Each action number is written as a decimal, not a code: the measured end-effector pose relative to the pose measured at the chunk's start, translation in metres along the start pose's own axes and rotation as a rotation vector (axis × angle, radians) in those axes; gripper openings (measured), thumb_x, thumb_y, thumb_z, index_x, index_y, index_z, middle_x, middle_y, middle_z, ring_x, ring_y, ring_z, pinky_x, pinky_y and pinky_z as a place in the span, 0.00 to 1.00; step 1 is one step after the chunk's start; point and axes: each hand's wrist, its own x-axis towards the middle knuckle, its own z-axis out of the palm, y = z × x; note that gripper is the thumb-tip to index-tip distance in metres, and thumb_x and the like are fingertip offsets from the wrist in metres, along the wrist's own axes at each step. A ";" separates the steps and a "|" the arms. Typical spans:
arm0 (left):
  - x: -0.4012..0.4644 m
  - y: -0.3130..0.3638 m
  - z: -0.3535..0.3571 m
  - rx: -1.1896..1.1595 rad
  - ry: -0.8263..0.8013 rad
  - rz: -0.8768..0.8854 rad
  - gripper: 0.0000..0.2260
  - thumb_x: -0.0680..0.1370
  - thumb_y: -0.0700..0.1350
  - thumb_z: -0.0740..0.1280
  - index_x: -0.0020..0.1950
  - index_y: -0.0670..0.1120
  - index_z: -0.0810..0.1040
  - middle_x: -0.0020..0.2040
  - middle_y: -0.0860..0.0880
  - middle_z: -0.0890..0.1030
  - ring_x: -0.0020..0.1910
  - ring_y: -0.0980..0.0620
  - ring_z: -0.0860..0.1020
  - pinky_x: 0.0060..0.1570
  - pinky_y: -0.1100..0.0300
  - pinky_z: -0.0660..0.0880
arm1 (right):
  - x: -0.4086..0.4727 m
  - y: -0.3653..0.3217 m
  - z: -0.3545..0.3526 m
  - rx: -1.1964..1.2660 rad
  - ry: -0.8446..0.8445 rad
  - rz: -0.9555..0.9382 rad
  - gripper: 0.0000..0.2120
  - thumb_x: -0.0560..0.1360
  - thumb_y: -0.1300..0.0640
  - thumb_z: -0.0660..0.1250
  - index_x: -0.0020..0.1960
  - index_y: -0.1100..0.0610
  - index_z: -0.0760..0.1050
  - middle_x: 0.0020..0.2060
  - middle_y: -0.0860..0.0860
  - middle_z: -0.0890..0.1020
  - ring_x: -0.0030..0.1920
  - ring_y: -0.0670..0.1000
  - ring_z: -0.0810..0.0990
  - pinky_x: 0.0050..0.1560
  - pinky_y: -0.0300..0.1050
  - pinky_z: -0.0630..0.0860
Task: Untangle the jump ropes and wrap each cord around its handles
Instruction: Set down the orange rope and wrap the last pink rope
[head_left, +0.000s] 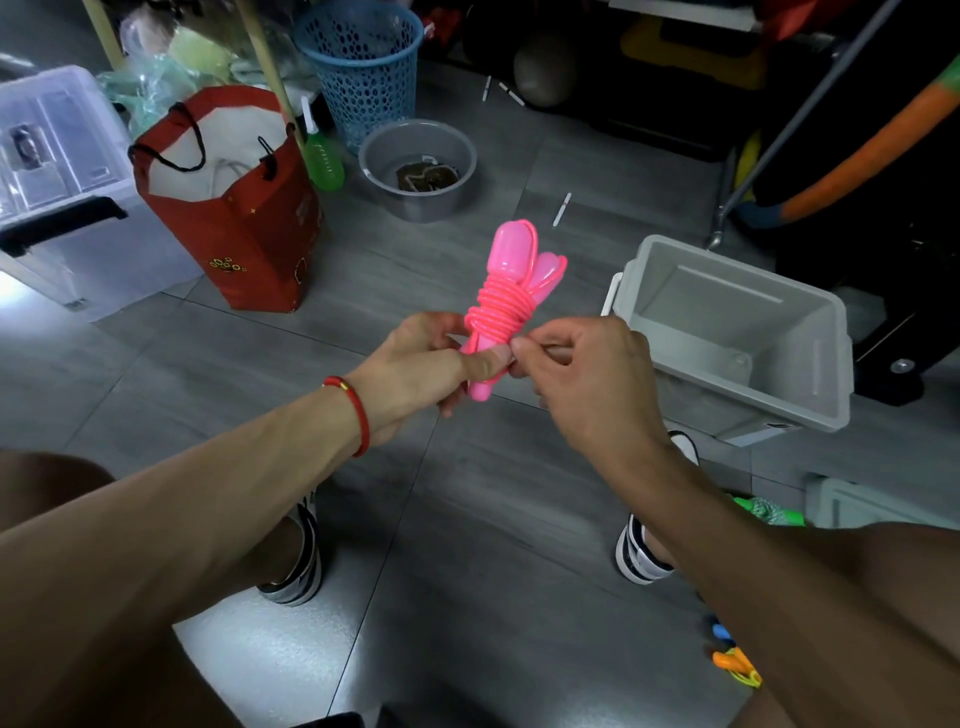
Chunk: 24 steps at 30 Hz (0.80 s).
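Wrapping of the pink jump rope (501, 306) is nearing completion, left hand (421, 364) gripping both handles while right hand (571, 374) is pinching the cord's tail, with green (769, 512) and orange (735, 667) ropes (floor, right) awaiting attention.

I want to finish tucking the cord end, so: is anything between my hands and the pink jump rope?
Nothing visible. The left hand grips the pink jump rope by its handles; the right hand pinches at its lowest coils.

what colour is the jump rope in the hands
Pink, cord and handles alike: the jump rope, seen in the head view.
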 end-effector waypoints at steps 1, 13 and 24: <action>-0.001 0.001 -0.002 0.006 -0.046 0.013 0.08 0.77 0.46 0.72 0.50 0.42 0.81 0.35 0.45 0.81 0.31 0.48 0.72 0.25 0.60 0.67 | -0.001 0.000 0.000 0.042 0.008 -0.010 0.09 0.76 0.54 0.69 0.40 0.53 0.85 0.30 0.45 0.84 0.30 0.44 0.81 0.42 0.52 0.82; -0.012 0.013 -0.007 -0.139 -0.244 -0.015 0.10 0.81 0.48 0.65 0.42 0.45 0.80 0.33 0.49 0.81 0.19 0.59 0.66 0.20 0.67 0.59 | -0.003 0.000 -0.005 0.139 -0.132 -0.090 0.07 0.79 0.55 0.69 0.47 0.53 0.86 0.31 0.46 0.85 0.34 0.40 0.84 0.42 0.49 0.83; -0.004 0.005 -0.014 -0.158 -0.150 -0.057 0.07 0.78 0.44 0.70 0.46 0.40 0.79 0.38 0.41 0.80 0.21 0.56 0.61 0.18 0.67 0.56 | 0.004 0.005 -0.001 0.261 -0.084 0.174 0.09 0.81 0.59 0.62 0.46 0.58 0.79 0.32 0.46 0.83 0.31 0.45 0.80 0.38 0.47 0.79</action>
